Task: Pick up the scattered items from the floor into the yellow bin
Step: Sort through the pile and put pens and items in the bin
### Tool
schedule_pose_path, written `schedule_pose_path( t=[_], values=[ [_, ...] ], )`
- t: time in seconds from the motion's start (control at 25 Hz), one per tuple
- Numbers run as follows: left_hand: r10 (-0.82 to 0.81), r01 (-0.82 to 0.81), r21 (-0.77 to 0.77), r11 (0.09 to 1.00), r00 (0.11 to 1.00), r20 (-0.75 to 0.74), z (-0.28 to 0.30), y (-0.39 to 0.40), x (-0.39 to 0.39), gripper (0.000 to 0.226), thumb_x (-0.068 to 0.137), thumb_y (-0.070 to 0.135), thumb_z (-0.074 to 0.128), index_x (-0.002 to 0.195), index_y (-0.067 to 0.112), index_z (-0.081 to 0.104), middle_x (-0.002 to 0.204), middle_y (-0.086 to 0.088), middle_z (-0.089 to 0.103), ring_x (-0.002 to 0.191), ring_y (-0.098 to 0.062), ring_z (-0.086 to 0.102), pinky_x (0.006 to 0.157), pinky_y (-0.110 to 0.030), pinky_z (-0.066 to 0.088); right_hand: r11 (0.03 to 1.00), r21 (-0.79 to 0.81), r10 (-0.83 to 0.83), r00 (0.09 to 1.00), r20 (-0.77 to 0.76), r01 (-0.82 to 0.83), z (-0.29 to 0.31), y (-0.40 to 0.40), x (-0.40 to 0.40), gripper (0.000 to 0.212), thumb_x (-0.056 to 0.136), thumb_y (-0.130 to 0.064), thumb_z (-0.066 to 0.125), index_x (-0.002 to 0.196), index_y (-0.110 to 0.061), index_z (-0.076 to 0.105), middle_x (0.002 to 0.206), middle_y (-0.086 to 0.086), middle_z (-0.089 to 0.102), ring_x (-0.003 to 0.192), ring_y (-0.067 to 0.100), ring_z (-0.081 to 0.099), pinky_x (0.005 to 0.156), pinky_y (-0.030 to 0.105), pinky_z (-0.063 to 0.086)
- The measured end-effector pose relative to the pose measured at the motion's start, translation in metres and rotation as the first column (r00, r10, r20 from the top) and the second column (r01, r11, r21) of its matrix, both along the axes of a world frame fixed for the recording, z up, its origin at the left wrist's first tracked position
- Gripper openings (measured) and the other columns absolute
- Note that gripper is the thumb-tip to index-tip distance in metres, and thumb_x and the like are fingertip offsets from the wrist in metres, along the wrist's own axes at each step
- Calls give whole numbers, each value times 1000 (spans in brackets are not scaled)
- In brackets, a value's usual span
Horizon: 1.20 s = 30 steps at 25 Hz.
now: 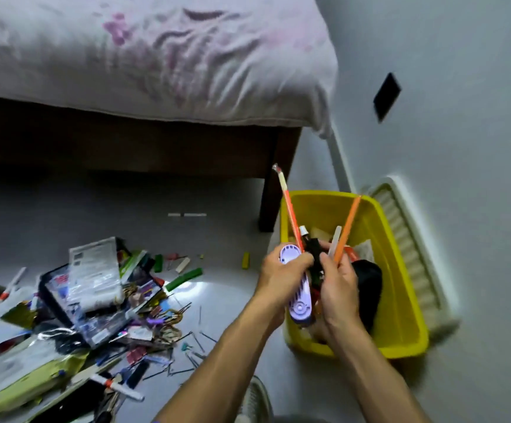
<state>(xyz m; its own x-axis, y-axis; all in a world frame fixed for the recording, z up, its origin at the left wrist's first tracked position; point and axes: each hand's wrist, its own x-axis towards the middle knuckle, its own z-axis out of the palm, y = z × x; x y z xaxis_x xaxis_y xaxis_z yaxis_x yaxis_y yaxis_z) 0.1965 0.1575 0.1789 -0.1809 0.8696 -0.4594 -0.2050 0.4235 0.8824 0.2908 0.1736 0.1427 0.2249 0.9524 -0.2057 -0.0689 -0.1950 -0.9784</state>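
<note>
The yellow bin [401,300] stands on the floor at the right, by the wall, with some items inside, among them a black one [368,288]. Both hands hover over its left half. My left hand [281,276] grips a lilac and white gadget [300,306] together with a long orange stick [289,209] that juts upward. My right hand [338,282] holds an orange pencil [347,228] and a pale stick [336,242], with a small black item [313,250] between the hands. A heap of scattered items [74,306] lies on the floor at the left.
A bed with a pale floral sheet [156,56] fills the top; its dark wooden leg [274,190] stands just left of the bin. Green and yellow pieces [184,279] and thin pins [193,340] lie between heap and bin. A ribbed white thing [413,254] leans on the wall behind the bin.
</note>
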Motion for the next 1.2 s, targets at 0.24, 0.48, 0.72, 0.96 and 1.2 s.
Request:
schedule_pose_path(
  t=[0.24, 0.48, 0.72, 0.96, 1.2],
  values=[
    [-84, 118, -124, 985, 965, 250, -3, 22, 19, 40, 99, 47, 46, 119, 18, 65, 113, 0, 71, 97, -14, 69, 80, -30, 55, 986, -168, 22, 993, 119, -2, 0, 10, 50, 20, 95, -35, 53, 94, -33, 73, 104, -7, 72, 93, 7, 66, 79, 37, 54],
    [139, -140, -20, 990, 989, -49, -11, 1, -59, 39, 101, 40, 46, 135, 25, 54, 128, 16, 56, 120, -9, 49, 102, -29, 40, 947, -156, 318, 885, 340, -280, 4, 7, -25, 39, 94, -29, 57, 133, -30, 55, 135, -1, 54, 117, 15, 52, 97, 35, 43],
    [280, -292, -23, 956, 934, -224, -55, -11, -179, 43, 100, 39, 48, 141, 24, 50, 143, 2, 51, 124, -15, 51, 107, -33, 39, 821, -173, 545, 656, 522, -544, -26, 36, -147, 41, 96, -21, 58, 135, -27, 52, 136, 2, 53, 120, 16, 50, 94, 29, 43],
    [188, -248, -63, 967, 858, -478, -135, 12, -279, 49, 99, 41, 48, 146, 25, 43, 148, -3, 47, 134, -20, 45, 112, -38, 36, 682, -313, 654, 360, 666, -661, -113, 159, -253, 46, 97, -17, 53, 142, -17, 46, 136, 12, 53, 93, 19, 60, 67, 19, 44],
    [9, -77, -72, 994, 744, -668, -184, 24, -335, 52, 98, 28, 51, 148, 20, 40, 151, -4, 43, 137, -19, 39, 111, -24, 30, 573, -489, 656, 10, 755, -658, -180, 240, -308, 76, 93, -22, 62, 155, -15, 17, 163, 10, 13, 144, 32, 24, 114, 38, 30]
  ],
)
